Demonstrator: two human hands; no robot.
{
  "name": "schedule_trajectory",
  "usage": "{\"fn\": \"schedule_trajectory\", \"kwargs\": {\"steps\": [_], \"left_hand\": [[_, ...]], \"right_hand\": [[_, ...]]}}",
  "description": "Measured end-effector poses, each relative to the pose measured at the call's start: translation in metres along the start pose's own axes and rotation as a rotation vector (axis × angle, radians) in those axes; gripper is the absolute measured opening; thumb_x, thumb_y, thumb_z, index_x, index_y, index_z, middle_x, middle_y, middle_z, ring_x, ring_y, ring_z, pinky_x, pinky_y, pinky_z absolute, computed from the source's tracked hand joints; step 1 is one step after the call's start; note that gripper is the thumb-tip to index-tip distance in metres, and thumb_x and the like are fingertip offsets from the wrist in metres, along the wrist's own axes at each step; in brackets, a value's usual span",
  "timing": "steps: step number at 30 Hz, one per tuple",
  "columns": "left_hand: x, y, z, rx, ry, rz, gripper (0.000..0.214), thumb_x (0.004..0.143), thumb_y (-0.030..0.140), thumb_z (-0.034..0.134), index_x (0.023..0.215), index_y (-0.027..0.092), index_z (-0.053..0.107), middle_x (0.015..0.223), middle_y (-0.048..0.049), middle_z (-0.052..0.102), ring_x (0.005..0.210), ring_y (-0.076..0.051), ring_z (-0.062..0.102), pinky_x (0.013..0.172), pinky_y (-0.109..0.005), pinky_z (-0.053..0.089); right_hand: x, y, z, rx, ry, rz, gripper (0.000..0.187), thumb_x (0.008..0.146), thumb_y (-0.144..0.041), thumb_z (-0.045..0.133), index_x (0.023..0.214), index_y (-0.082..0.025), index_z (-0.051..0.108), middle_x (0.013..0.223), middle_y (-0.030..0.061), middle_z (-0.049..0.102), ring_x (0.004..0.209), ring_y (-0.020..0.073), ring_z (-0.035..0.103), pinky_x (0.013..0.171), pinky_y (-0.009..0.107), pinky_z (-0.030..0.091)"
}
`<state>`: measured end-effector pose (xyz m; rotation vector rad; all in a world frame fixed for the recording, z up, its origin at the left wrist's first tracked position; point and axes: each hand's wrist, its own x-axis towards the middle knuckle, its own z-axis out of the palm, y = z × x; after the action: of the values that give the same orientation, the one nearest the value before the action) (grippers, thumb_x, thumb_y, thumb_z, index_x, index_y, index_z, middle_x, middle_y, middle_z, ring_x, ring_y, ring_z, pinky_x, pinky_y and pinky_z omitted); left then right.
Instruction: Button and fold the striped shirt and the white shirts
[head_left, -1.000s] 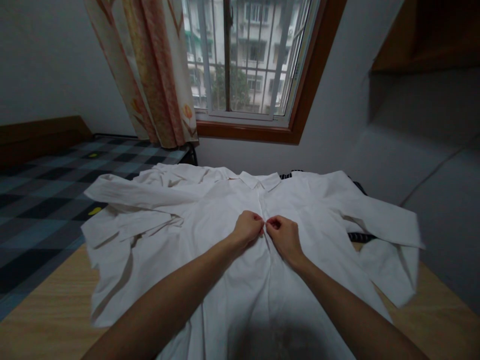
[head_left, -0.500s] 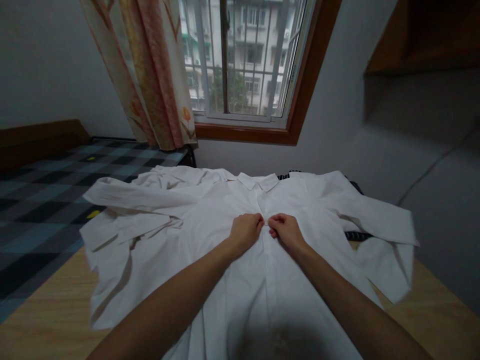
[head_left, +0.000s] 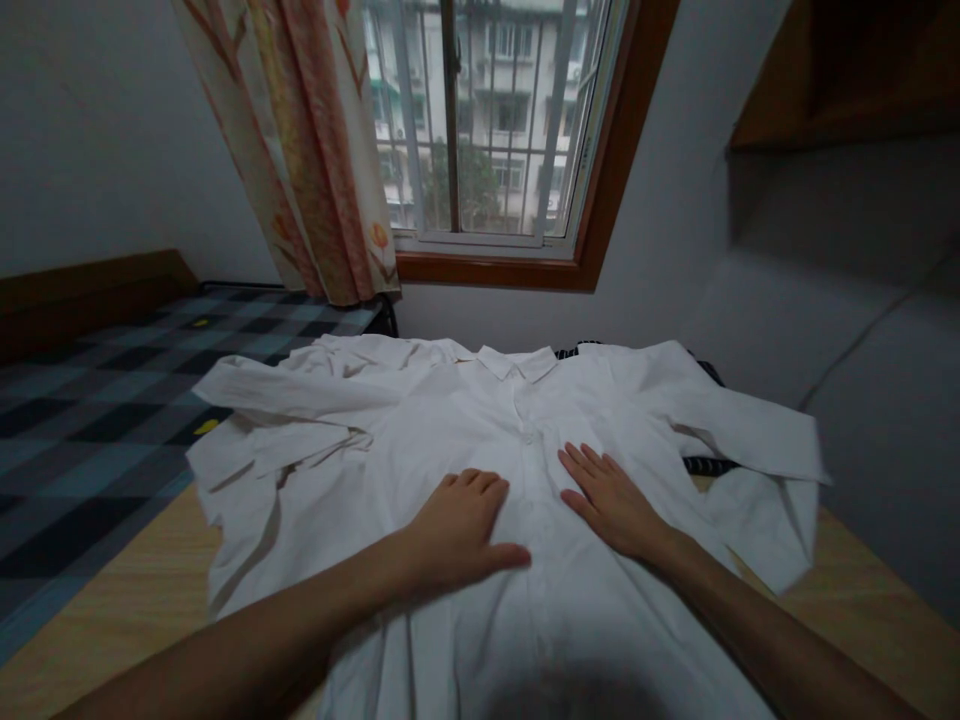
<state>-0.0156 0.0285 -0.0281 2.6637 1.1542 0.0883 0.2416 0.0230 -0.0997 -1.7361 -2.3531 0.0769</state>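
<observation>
The left hand (head_left: pixel 457 525) and the right hand (head_left: pixel 611 495) lie open and flat on the white shirt (head_left: pixel 525 600), gripping nothing, one on each side of its button line. The shirt is spread front up on the wooden table (head_left: pixel 112 610); it looks like the smoothing step, and the next move probably needs even outward pressure towards the sleeves. Behind are the collar (head_left: pixel 517 362), then the window (head_left: pixel 487 120).

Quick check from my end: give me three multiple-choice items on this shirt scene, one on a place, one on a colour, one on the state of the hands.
1. Where does the shirt lie?
A. on the wooden table
B. on the windowsill
C. on the floor

2. What colour is the shirt?
A. blue
B. white
C. striped red

3. How are the left hand and right hand?
A. pinching the collar
B. lifted off the cloth
C. flat and open on the shirt front

Answers: 1 A, wood shows around the shirt's edges. 2 B, the cloth is plain white all over. 3 C, both palms rest spread either side of the button strip.
</observation>
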Motion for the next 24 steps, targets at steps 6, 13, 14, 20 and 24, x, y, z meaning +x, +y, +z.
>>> {"fn": "schedule_trajectory", "kwargs": {"steps": [6, 13, 14, 20, 24], "left_hand": [[-0.036, -0.011, 0.002, 0.119, -0.108, -0.052, 0.084, 0.07, 0.061, 0.068, 0.139, 0.021, 0.043, 0.147, -0.0144, 0.04, 0.135, -0.035, 0.034, 0.108, -0.05, 0.025], [-0.029, -0.025, 0.003, 0.109, 0.163, -0.016, 0.024, 0.09, 0.028, 0.051, 0.109, 0.026, 0.066, 0.13, -0.0065, 0.057, 0.12, -0.024, 0.048, 0.099, -0.041, 0.034], [-0.032, -0.02, 0.003, 0.119, 0.225, -0.02, 0.023, 0.09, 0.025, 0.05, 0.106, 0.024, 0.067, 0.128, -0.0074, 0.057, 0.118, -0.024, 0.049, 0.097, -0.04, 0.035], [-0.074, 0.021, -0.004, 0.11, -0.001, 0.38, 0.026, 0.089, 0.042, 0.053, 0.08, 0.02, 0.062, 0.083, -0.0059, 0.063, 0.079, -0.021, 0.053, 0.072, -0.034, 0.038], [-0.111, 0.037, 0.001, -0.012, -0.165, 0.574, 0.036, 0.075, 0.057, 0.065, 0.08, 0.022, 0.061, 0.08, -0.0052, 0.063, 0.074, -0.02, 0.052, 0.068, -0.032, 0.038]], "right_hand": [[0.028, 0.003, 0.005, -0.059, 0.003, 0.0, 0.056, 0.097, -0.04, 0.033, 0.147, -0.016, 0.034, 0.153, 0.0097, 0.031, 0.141, 0.0291, 0.026, 0.112, 0.05, 0.024], [0.019, -0.021, -0.019, 0.009, 0.123, 0.002, 0.048, 0.094, -0.032, 0.041, 0.136, -0.011, 0.048, 0.136, 0.0189, 0.052, 0.125, 0.0291, 0.046, 0.103, 0.044, 0.035], [0.009, -0.033, -0.027, 0.032, 0.154, -0.024, 0.047, 0.092, -0.032, 0.044, 0.135, -0.012, 0.049, 0.13, 0.0188, 0.055, 0.119, 0.0282, 0.05, 0.1, 0.042, 0.038], [-0.074, -0.094, -0.039, 0.129, -0.013, -0.45, 0.039, 0.079, -0.05, 0.065, 0.104, -0.021, 0.06, 0.107, 0.01, 0.061, 0.091, 0.024, 0.055, 0.078, 0.035, 0.043], [-0.128, -0.097, 0.011, 0.038, 0.083, -0.524, 0.007, 0.082, -0.03, 0.063, 0.082, -0.025, 0.057, 0.073, 0.0004, 0.062, 0.061, 0.0167, 0.053, 0.055, 0.027, 0.039]]}}
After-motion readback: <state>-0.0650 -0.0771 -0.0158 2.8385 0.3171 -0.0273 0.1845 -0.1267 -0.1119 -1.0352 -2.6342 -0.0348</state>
